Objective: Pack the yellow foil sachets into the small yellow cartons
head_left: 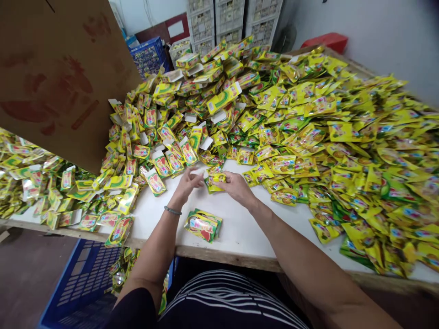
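Observation:
Over the white tabletop (240, 224), my right hand (238, 186) grips a few small yellow candy packets (216, 180) between thumb and fingers. My left hand (188, 183) is just left of these packets, its fingers apart and nothing seen in them. Nearer my body lie flat printed cartons (203, 225), yellow and green with red fruit pictures, overlapping each other. Beyond my left hand, opened small boxes (161, 163) with white flaps rest against a heap. Loose yellow and green packets (284, 164) spread to the right of my right hand.
A large brown cardboard box (61, 87) stands at the left among more small boxes. Below the table edge, a blue crate (73, 283) holds packets. Behind the heap are a blue basket (149, 57), stacked white crates (229, 20) and a red object (325, 42).

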The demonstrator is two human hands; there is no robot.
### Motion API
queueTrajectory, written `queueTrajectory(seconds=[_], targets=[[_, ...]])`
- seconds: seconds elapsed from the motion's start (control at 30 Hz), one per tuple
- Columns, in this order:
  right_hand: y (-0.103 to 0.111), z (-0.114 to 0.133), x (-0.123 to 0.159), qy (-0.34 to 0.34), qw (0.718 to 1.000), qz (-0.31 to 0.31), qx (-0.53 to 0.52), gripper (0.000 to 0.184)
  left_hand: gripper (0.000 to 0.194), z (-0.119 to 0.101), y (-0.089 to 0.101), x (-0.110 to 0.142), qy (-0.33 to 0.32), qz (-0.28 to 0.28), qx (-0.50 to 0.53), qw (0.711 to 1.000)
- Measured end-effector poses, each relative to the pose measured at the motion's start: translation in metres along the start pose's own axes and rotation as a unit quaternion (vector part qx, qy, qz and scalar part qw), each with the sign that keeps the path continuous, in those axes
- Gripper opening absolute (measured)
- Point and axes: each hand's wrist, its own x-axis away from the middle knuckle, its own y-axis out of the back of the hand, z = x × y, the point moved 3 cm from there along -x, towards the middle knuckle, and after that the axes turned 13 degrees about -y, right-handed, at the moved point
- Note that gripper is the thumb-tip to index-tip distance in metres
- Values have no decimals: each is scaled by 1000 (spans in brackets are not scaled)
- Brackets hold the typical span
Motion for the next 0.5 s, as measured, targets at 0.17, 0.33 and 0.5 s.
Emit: queueTrajectory(seconds=[0.17,0.33,0.5], targets=[[0,5,0,41,977,-99,186,22,69,-42,24,-43,-26,-211,-358,909],[1,4,-1,12,958,-143,246,21,77,-49,12,-77,-12,-191,-478,858],[6,3,-2,11,952,-170,254,25,89,-25,13,-62,-10,-115,-491,863]])
